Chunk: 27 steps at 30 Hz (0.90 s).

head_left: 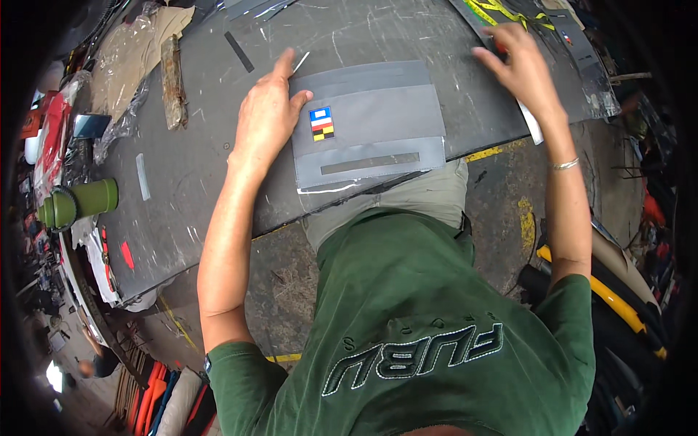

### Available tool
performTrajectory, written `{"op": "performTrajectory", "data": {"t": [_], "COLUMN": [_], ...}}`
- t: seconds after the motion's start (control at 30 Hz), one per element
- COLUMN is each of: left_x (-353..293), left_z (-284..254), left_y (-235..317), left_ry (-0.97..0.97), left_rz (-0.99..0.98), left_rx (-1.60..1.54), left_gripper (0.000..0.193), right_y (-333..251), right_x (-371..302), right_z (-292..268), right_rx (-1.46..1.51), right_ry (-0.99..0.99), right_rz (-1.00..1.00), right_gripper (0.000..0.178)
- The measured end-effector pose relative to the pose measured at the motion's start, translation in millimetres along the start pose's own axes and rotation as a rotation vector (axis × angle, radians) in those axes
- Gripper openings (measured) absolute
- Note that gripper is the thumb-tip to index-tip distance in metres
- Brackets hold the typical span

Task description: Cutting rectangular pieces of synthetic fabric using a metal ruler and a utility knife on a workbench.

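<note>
A grey fabric panel (385, 116) lies flat on the dark work table, with a small multicoloured patch (321, 124) near its left side and a dark strip (371, 163) along its lower band. At the panel's upper left corner rests my left hand (267, 109), index finger stretched out and thumb apart, touching or just over the panel's edge. A thin white sliver (300, 62) shows beside that index finger; what it is I cannot make out. My right hand (522, 69) is over the table's right side, fingers apart, close to a small red thing (500, 46) partly hidden behind it.
A yellow measuring tape (491, 10) lies at the far right, near grey pieces (574, 47) at the table's end. To the left are a green bottle (91, 198), a rough wooden stick (173, 83) and plastic wrap. A dark strip (238, 51) lies beyond my left hand.
</note>
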<state>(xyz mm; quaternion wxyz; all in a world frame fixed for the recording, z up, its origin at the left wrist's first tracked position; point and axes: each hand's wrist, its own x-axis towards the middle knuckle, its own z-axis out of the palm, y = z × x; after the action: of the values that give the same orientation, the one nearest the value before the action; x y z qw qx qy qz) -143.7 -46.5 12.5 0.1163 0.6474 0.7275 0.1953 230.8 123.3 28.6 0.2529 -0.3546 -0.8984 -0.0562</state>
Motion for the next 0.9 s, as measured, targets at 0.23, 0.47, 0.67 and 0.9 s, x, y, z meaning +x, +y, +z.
{"op": "performTrajectory", "data": {"t": [0.23,0.47,0.67,0.9], "left_x": [20.1,15.9,17.9,13.6], "left_z": [-12.9,-8.9,13.4,19.1], "left_y": [1.5,10.2,-9.8,-15.1], "left_ry": [-0.176,-0.128,-0.106,-0.111], "left_rz": [-0.196,-0.233,-0.202,-0.177], "left_rx": [-0.115,-0.454,-0.766,-0.863], "left_gripper": [0.061,0.033,0.037,0.034], "right_y": [-154.0,-163.8,-170.2,-161.6], "right_x": [15.1,23.3,22.5,24.6], "right_z": [52.2,86.0,91.8,88.7], "right_rx": [0.675,0.534,0.486,0.733], "right_ry": [-0.19,-0.052,-0.023,-0.008], "right_rz": [0.002,0.059,0.045,0.088], "right_gripper": [0.018,0.029,0.027,0.018]}}
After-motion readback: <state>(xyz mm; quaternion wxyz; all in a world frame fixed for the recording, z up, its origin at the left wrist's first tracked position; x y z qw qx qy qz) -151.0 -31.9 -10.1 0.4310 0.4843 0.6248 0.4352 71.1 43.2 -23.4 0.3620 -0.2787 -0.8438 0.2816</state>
